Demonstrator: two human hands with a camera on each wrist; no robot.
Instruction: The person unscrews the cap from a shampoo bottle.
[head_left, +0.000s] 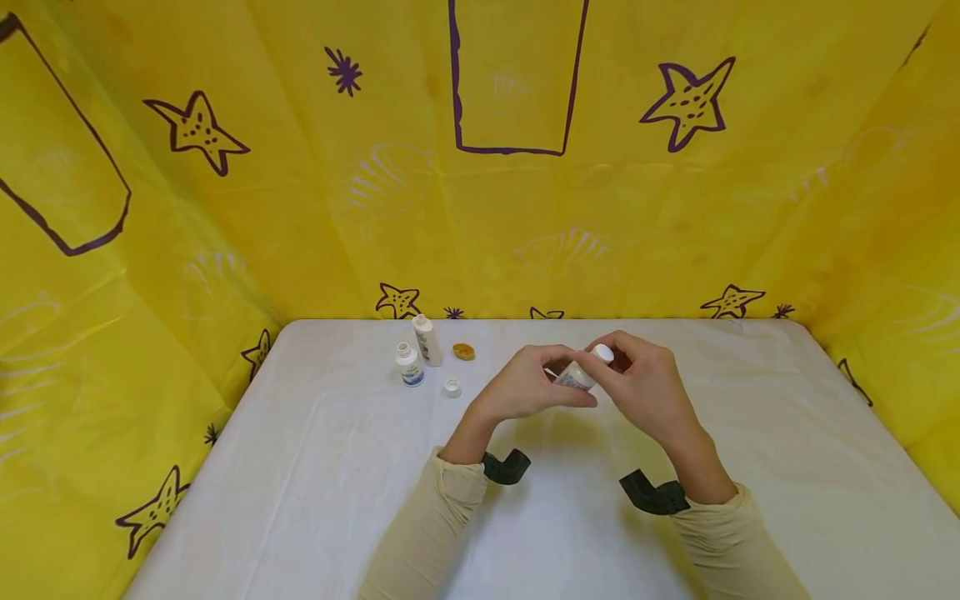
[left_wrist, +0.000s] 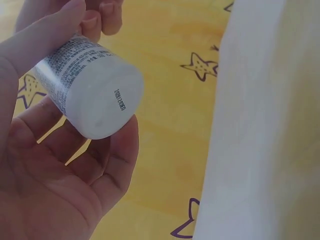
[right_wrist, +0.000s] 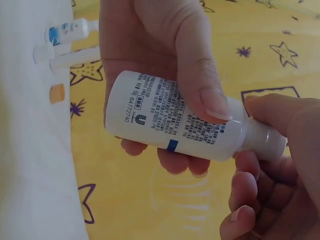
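Observation:
A small white bottle [head_left: 574, 377] with printed text is held tilted above the table, its white cap [head_left: 602, 353] pointing up and to the right. My left hand [head_left: 525, 383] grips the bottle's body between thumb and fingers. At the other end, my right hand [head_left: 647, 385] pinches the cap with thumb and fingertips. Its flat base with a stamped code faces the left wrist view, where the bottle [left_wrist: 105, 97] lies across the curled fingers. In the right wrist view, dense print and a blue mark show on the bottle [right_wrist: 165, 117], and the cap [right_wrist: 267, 140] sits at its neck.
Toward the back left of the white table [head_left: 337, 483] stand a short capless bottle [head_left: 410, 367] and a taller slim bottle [head_left: 427, 342]. Near them lie a loose white cap [head_left: 452, 388] and an orange-brown cap [head_left: 464, 352]. A yellow patterned cloth [head_left: 480, 233] hangs around the table.

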